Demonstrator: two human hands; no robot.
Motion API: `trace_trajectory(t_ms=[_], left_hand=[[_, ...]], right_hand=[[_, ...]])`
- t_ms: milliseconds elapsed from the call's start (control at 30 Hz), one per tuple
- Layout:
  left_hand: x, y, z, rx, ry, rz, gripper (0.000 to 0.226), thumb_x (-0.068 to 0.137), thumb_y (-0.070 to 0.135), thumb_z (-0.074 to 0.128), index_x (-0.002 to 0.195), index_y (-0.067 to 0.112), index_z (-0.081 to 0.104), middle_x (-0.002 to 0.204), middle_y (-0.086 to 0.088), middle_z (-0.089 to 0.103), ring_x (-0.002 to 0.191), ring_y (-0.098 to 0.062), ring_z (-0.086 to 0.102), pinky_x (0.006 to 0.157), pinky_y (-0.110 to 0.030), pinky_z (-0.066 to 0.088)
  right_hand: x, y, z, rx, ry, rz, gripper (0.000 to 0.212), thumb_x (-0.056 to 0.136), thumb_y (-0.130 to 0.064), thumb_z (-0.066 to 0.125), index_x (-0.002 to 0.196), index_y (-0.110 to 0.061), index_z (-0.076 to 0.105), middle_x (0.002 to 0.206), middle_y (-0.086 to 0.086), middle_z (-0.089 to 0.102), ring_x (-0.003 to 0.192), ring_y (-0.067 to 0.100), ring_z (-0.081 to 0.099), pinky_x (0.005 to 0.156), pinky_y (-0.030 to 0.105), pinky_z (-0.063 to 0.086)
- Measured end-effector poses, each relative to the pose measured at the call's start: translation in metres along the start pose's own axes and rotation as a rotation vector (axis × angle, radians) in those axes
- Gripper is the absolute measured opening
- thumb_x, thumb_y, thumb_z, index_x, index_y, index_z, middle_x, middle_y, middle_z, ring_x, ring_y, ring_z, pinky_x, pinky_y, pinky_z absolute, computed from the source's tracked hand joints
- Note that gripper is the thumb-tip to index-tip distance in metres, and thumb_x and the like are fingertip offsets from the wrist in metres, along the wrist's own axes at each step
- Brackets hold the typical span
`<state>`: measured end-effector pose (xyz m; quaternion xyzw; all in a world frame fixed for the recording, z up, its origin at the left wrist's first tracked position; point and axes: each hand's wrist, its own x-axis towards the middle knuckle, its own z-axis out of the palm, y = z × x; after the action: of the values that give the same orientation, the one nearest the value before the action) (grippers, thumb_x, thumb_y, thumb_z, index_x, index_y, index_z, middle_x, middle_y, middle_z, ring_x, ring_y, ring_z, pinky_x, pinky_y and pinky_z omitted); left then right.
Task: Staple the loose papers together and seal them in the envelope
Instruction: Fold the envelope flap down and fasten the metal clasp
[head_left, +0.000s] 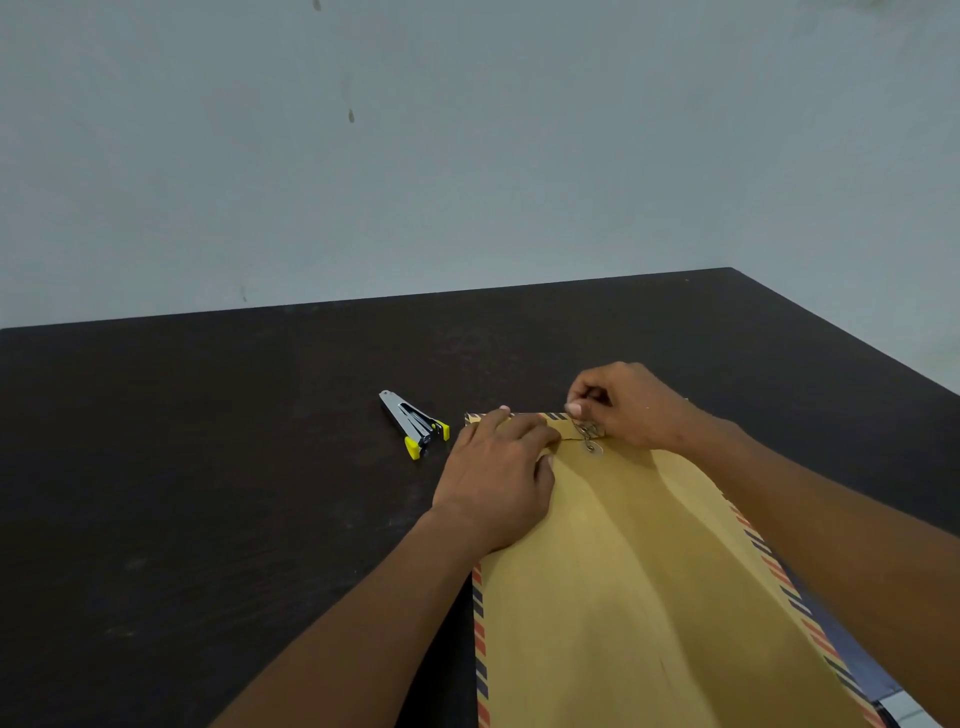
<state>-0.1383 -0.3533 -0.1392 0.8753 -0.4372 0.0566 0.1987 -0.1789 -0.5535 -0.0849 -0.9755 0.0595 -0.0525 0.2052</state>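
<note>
your tan envelope (623, 597) with red-and-blue striped edges lies on the table (208, 467), long axis running away from you, flap end far. your left hand (498, 483) presses it flat-fingered; your right hand (628, 405) pinches its string (584, 430).

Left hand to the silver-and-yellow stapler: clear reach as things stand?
Probably yes. The silver-and-yellow stapler lies on the dark table just left of the left hand, with nothing between them. That hand presses the brown paper envelope flat, though, while the right hand pinches its closure string.
</note>
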Motion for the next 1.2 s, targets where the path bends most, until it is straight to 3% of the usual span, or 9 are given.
trace_trajectory(t_ms=[167,367,533,667,767,967,1200], left_hand=[[0.001,0.003,-0.002,0.038,-0.028,-0.013,0.046,0.098,0.040,0.037,0.143,0.038,0.045,0.148,0.012,0.043,0.144,-0.020,0.030,0.115,-0.043,0.027],[0.005,0.002,-0.004,0.159,-0.101,0.037,0.049,0.100,0.042,0.032,0.148,0.044,0.038,0.148,0.008,0.037,0.138,-0.023,0.030,0.112,-0.045,0.026],[0.010,0.006,-0.013,0.296,-0.111,0.187,0.051,0.101,0.042,0.028,0.151,0.037,0.036,0.158,0.003,0.028,0.151,-0.026,0.012,0.121,-0.048,0.013],[0.011,0.005,-0.011,0.192,-0.198,0.214,0.052,0.104,0.037,0.029,0.155,0.029,0.030,0.162,0.005,0.028,0.149,-0.017,0.020,0.121,-0.039,0.017],[0.010,0.003,-0.007,0.140,-0.172,0.195,0.051,0.103,0.035,0.033,0.154,0.030,0.035,0.160,0.008,0.032,0.146,-0.016,0.026,0.119,-0.037,0.021],[0.009,0.000,-0.001,0.020,-0.106,0.156,0.052,0.097,0.033,0.036,0.147,0.030,0.048,0.154,0.010,0.044,0.141,-0.014,0.035,0.117,-0.036,0.027],[0.008,-0.001,-0.001,-0.039,-0.090,0.133,0.054,0.094,0.035,0.038,0.145,0.028,0.050,0.150,0.009,0.050,0.140,-0.013,0.039,0.116,-0.036,0.030]], right_hand=[[-0.031,0.009,-0.013,0.084,0.081,-0.022,0.008,0.097,-0.022,0.061,0.097,-0.020,0.068,0.090,-0.013,0.067,0.086,0.003,0.061,0.071,0.017,0.045],[-0.064,0.031,-0.016,-0.104,0.012,0.009,0.010,0.095,-0.015,0.060,0.091,-0.018,0.069,0.089,-0.007,0.069,0.083,0.006,0.062,0.075,0.028,0.049],[-0.082,0.032,-0.007,-0.239,0.040,-0.033,0.011,0.095,-0.019,0.056,0.091,-0.022,0.065,0.089,-0.010,0.064,0.084,0.012,0.057,0.079,0.039,0.051],[-0.089,0.021,-0.002,-0.459,0.040,-0.084,0.019,0.101,-0.024,0.044,0.107,-0.022,0.062,0.104,-0.005,0.059,0.100,0.016,0.052,0.084,0.036,0.050],[-0.090,0.009,0.003,-0.568,0.021,-0.170,0.023,0.103,-0.023,0.040,0.115,-0.022,0.060,0.109,-0.004,0.058,0.100,0.016,0.048,0.081,0.036,0.051],[-0.083,-0.008,0.015,-0.622,0.063,-0.298,0.010,0.093,-0.017,0.058,0.099,-0.017,0.067,0.089,-0.001,0.062,0.084,0.020,0.054,0.062,0.040,0.053],[-0.075,-0.020,0.017,-0.477,0.014,-0.275,0.019,0.101,-0.023,0.045,0.105,-0.022,0.064,0.102,-0.003,0.059,0.100,0.019,0.052,0.080,0.035,0.048]])
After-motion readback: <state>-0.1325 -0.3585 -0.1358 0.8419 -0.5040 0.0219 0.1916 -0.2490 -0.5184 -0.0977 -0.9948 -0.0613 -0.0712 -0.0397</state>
